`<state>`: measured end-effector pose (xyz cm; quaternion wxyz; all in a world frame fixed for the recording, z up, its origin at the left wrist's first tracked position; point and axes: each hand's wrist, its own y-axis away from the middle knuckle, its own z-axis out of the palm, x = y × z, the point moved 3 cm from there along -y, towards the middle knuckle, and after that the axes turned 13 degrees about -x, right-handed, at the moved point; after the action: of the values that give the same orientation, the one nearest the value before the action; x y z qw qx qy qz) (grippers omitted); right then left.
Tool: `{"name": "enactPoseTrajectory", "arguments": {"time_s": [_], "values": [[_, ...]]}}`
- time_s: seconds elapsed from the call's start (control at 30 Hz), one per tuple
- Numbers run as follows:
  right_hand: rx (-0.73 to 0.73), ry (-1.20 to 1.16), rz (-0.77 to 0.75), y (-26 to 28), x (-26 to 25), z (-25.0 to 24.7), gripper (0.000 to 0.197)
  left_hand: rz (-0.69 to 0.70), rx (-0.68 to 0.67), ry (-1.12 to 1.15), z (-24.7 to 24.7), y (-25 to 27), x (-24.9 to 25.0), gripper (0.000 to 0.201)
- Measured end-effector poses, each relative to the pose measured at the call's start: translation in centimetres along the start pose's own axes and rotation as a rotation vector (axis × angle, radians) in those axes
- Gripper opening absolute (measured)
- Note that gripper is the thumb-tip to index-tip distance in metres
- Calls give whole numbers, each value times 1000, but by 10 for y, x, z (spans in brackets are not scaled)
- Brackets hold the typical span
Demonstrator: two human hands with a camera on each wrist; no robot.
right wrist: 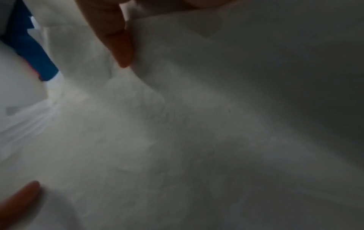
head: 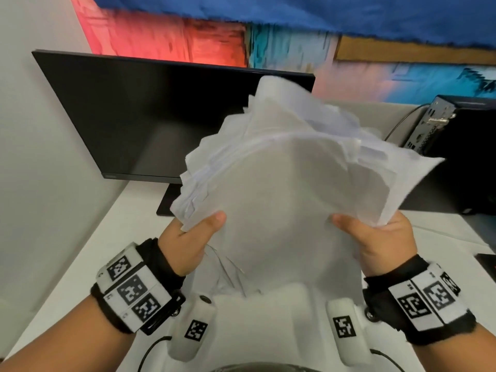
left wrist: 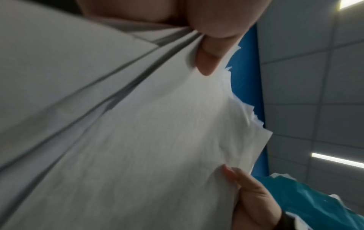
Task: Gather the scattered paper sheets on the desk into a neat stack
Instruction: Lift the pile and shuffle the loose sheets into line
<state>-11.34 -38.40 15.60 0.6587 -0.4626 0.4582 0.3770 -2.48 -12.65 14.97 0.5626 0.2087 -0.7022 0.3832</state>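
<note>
A person's left hand (head: 188, 237) and right hand (head: 381, 237) each gripped, thumbs on top, an uneven sheaf of white paper sheets (head: 281, 189) fanning beyond the fingers.

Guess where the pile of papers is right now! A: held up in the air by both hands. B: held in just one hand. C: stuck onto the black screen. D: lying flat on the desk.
A: the left hand and the right hand each grip a lower corner of the messy paper sheets, lifted above the desk in front of the monitor.
</note>
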Motion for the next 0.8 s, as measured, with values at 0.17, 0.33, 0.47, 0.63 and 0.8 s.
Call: {"name": "enactPoseTrajectory", "arguments": {"time_s": [0.17,0.33,0.47,0.63,0.8], "values": [[-38,-63,44,6,24,-4,51,95,-46,-187,-2,-2,5,45],[-93,-2,196,0,41,-13,37,65,30,-213,-16,-12,-9,43],[-254,-54,210,-4,38,-19,44,85,-19,-144,-26,-23,-11,58],[-498,-61,287,-12,33,-22,54,-21,-220,-34,-26,-31,-13,54],[-555,-119,358,-21,30,-21,50,-242,-559,4,-12,-32,-12,51]]}}
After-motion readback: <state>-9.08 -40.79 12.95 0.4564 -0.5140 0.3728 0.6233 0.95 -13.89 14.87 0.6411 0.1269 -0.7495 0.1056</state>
